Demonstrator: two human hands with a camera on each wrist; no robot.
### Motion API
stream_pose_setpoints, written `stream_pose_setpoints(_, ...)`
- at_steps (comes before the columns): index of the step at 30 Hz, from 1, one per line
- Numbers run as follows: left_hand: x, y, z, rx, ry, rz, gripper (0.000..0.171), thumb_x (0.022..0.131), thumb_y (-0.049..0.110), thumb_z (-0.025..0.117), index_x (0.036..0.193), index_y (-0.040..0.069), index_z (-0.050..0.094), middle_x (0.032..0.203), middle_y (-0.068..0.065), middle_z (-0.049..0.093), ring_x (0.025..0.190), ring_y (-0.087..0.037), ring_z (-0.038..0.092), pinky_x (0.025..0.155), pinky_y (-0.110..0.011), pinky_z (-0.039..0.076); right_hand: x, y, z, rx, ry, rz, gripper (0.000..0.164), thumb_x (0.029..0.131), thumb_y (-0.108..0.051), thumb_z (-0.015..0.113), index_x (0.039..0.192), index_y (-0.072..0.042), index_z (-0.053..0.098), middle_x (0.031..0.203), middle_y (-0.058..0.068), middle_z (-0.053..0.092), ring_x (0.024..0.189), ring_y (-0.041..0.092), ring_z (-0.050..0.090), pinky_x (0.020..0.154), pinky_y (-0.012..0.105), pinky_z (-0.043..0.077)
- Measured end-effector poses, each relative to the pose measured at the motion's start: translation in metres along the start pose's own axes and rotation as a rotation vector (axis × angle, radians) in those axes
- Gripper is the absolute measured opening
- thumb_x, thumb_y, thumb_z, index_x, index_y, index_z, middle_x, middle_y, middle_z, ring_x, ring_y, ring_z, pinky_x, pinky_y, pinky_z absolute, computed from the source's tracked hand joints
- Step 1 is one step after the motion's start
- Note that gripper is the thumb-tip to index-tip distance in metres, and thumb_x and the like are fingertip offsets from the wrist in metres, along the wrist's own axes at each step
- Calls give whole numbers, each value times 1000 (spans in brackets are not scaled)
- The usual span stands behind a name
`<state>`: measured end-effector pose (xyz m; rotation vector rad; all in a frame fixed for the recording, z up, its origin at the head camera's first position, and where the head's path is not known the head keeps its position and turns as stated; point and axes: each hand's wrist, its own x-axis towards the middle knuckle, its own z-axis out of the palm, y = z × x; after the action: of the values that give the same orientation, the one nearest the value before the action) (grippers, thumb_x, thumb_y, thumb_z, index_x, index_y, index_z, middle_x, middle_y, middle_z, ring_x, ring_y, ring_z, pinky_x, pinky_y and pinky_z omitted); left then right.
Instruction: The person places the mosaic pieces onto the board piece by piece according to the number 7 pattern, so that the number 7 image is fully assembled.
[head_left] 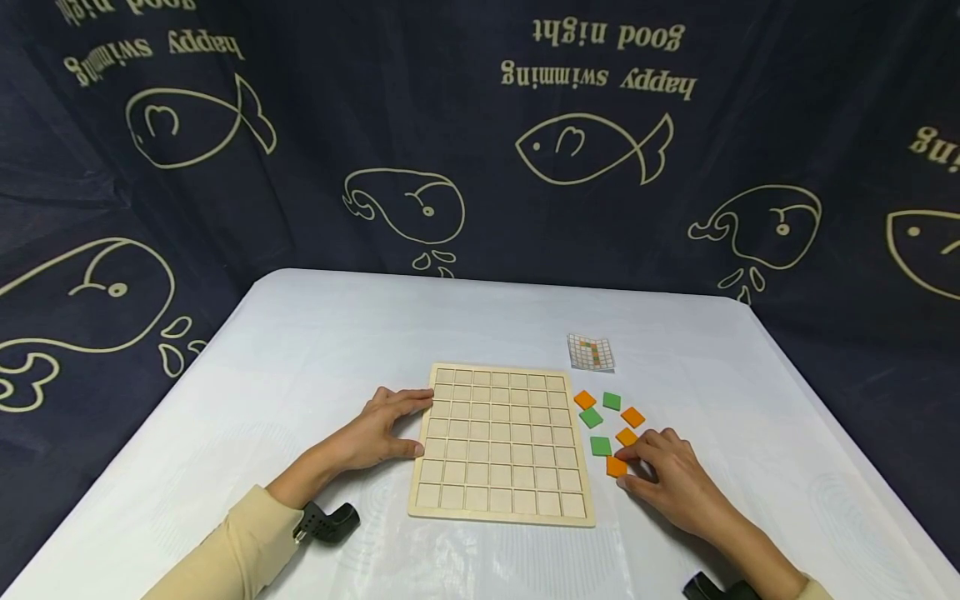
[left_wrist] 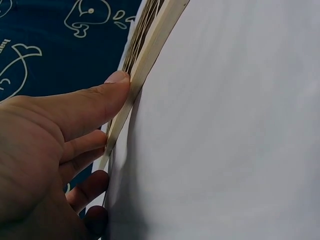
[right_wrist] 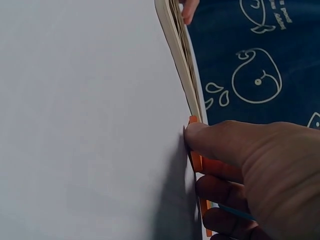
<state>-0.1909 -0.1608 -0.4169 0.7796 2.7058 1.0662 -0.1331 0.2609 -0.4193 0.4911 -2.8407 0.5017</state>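
A wooden grid board (head_left: 501, 517) lies flat on the white table, its square cells showing bare wood. My left hand (head_left: 382, 431) touches the board's left edge with thumb and fingertips, fingers fairly straight; the left wrist view shows the thumb (left_wrist: 107, 100) against the rim. Right of the board, my right hand (head_left: 671, 479) pinches an orange square tile (head_left: 616, 467) between thumb and index finger. The right wrist view also shows the thumb on this orange tile (right_wrist: 196, 161). Around it lie green tiles (head_left: 601, 447) and several orange tiles (head_left: 633, 417).
A small pattern card (head_left: 591, 353) with a coloured grid lies beyond the tiles. White sheeting covers the table (head_left: 360, 333). A dark blue curtain (head_left: 480, 225) printed with fish and whales hangs behind it. Black wrist devices (head_left: 327, 523) are worn on both arms.
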Motion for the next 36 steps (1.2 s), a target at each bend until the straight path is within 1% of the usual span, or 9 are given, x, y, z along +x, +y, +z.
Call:
stream_pose_setpoints(9,0,0,0,-22,-10,-13,70,78,27,76,139,12,47,151,2,37,104,-16,34,96,-41,29,2,-2,-2,5,-12,13,20,71,-21,81,89,-19,71,78,-13,50,79,6,36,73,27,27)
stream_pose_setpoints(14,-1,0,0,-20,-9,-16,69,78,27,76,139,12,47,151,3,37,104,-15,33,96,-40,29,4,-3,-2,10,-20,13,21,71,-21,81,90,-19,72,79,-12,52,80,7,36,73,27,27)
stream_pose_setpoints(19,-1,0,1,-20,-9,-12,69,78,27,76,139,11,47,151,1,37,103,-17,34,94,-38,29,9,-4,-4,14,-4,-17,24,70,-22,81,92,-17,73,84,-10,57,82,8,39,75,29,28)
stream_pose_setpoints(24,0,-1,2,-20,-4,-2,68,78,28,75,138,11,48,151,-1,37,104,-17,34,94,-39,28,15,-8,-5,19,14,-43,23,71,-20,81,92,-17,73,90,-8,61,85,9,42,77,31,31)
stream_pose_setpoints(30,0,-1,2,-26,-6,-9,68,79,29,75,138,12,48,151,1,36,104,-17,33,93,-38,28,23,-13,-6,50,29,-72,23,72,-15,80,93,-18,72,90,-8,60,83,7,39,75,30,30)
stream_pose_setpoints(36,0,-1,2,-27,-2,-10,68,78,28,75,138,12,48,151,0,37,104,-17,33,93,-37,28,32,-19,-6,91,23,-106,22,74,-16,79,95,-19,72,89,-9,59,82,5,37,74,27,29)
